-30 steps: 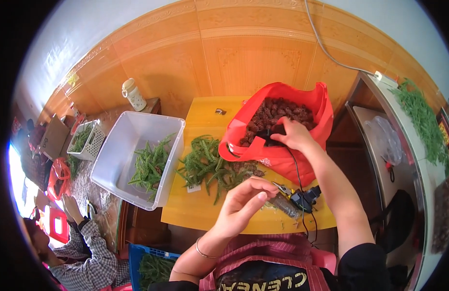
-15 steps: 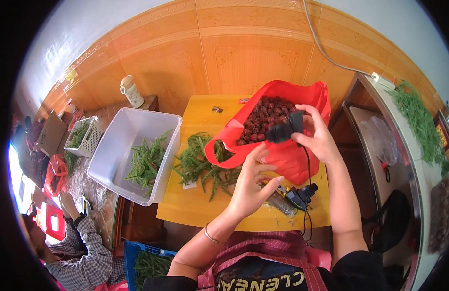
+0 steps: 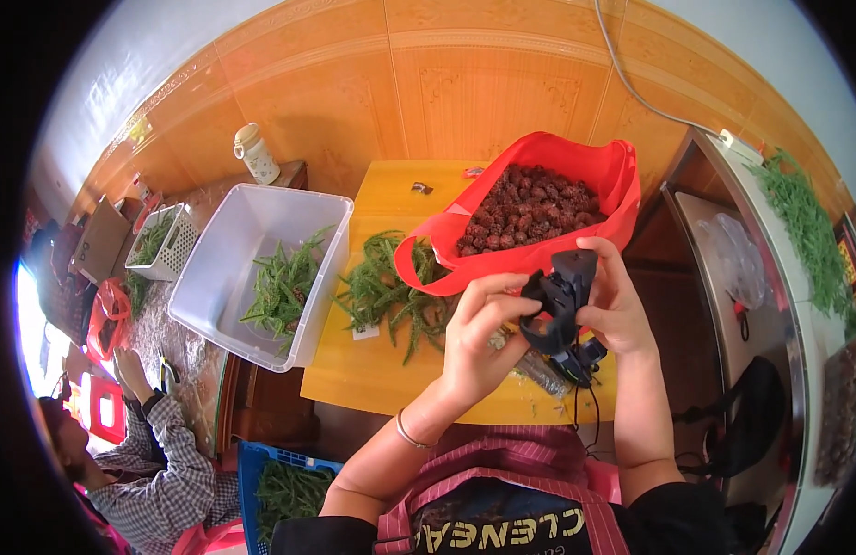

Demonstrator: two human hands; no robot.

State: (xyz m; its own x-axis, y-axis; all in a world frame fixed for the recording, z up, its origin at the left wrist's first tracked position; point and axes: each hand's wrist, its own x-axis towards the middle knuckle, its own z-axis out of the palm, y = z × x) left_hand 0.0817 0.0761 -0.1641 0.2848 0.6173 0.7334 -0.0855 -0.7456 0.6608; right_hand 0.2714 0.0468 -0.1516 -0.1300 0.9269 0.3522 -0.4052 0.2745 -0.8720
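With the fingers of the left hand [image 3: 486, 331] and right hand [image 3: 622, 313] both clamped on the black strapped gadget [image 3: 565, 294], held at five o'clock from the red bag [image 3: 506, 266], keep the cable [image 3: 576, 405] at six o'clock slack and clear of the green sprigs [image 3: 386, 282] at nine o'clock.

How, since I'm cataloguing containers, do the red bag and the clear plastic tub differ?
The red bag is opaque; the clear plastic tub is see-through. The bag looks soft, with a loose loop handle; the tub looks stiff-walled. The bag holds many reddish-brown cones; the tub holds green sprigs over only part of its floor. Both are open at the top.
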